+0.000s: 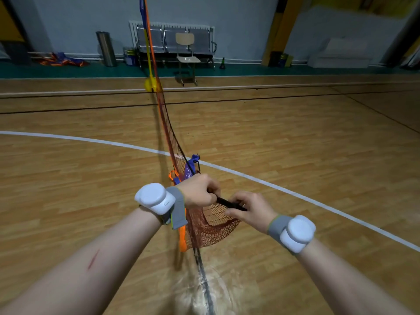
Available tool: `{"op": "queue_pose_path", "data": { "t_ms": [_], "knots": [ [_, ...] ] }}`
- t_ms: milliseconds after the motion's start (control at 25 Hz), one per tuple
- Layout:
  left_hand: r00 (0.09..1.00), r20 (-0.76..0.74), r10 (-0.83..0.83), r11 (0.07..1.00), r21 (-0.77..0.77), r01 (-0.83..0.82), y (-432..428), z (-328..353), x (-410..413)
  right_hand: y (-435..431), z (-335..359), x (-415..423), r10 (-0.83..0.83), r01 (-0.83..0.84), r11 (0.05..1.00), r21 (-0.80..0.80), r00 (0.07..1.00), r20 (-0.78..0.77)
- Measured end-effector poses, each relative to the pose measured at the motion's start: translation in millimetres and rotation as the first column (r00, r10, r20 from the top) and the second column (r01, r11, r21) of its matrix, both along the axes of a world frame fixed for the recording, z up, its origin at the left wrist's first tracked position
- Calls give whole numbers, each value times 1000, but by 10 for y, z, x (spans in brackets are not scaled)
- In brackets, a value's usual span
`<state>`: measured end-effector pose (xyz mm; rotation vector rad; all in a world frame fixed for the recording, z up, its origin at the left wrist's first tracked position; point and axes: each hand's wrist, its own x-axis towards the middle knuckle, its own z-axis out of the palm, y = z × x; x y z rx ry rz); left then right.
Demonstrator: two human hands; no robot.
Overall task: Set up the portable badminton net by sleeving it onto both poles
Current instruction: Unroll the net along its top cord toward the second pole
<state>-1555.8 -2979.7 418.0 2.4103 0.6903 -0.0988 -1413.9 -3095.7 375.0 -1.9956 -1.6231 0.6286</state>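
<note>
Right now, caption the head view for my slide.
Left hand and right hand grip a black pole; orange net bunched beneath.

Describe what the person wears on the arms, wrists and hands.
No sleeves or gloves: the left hand and right hand are bare. The left wrist has a grey fabric wristband with a yellow-green edge, holding a rounded white plastic puck-shaped device; the right wrist has a matching wristband and device. A thin scratch line marks the left forearm.

A dim sports hall with a pale wooden plank floor (295, 133) crossed by a curved white court line (250, 177). Along the blue-grey far wall (79, 17) stand a row of metal bench seats (172, 39), a wooden chair (187, 57) and a cylindrical metal bin (106, 48).
</note>
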Motion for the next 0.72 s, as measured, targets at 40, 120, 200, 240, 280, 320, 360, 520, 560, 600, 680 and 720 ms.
{"op": "queue_pose_path", "data": {
  "t_ms": [40, 120, 200, 240, 280, 320, 360, 520, 560, 600, 680, 720],
  "knots": [
    [1000, 11, 14, 1000, -24, -14, -82, 15, 22, -44, -62, 50, 19, -20, 999, -29, 999, -30],
    [998, 41, 43, 998, -47, -41, -258, 46, 57, -129, -174, 92, 85, -95, 990, -100, 991, -104],
    [994, 65, 83, 995, -53, -80, -379, 85, 65, -172, -295, 122, 104, -121, 985, -120, 984, -142],
    [993, 70, 99, 994, -47, -95, -432, 98, 58, -201, -352, 147, 92, -109, 987, -114, 984, -151],
    [991, 78, 113, 993, -45, -109, -482, 106, 43, -240, -395, 170, 83, -100, 989, -110, 985, -153],
    [988, 91, 128, 991, -49, -124, -521, 123, 28, -273, -447, 208, 84, -102, 988, -116, 985, -152],
    [983, 105, 150, 988, -58, -145, -550, 148, 15, -314, -495, 254, 91, -111, 984, -142, 986, -141],
    [958, 185, 218, 976, -57, -211, -597, 191, -52, -553, -630, 440, 112, -128, 964, -232, 990, -82],
    [955, 196, 224, 975, -36, -221, -586, 186, -82, -609, -641, 475, 96, -111, 966, -234, 993, -74],
    [956, 198, 218, 975, -8, -221, -597, 185, -111, -690, -627, 495, 65, -81, 972, -223, 995, -77],
    [956, 190, 224, 972, 31, -234, -603, 136, -168, -809, -580, 506, -8, -15, 981, -195, 993, -114],
    [953, 189, 235, 968, 42, -247, -631, 104, -201, -884, -530, 462, -40, 17, 986, -168, 990, -136]
  ]
}}
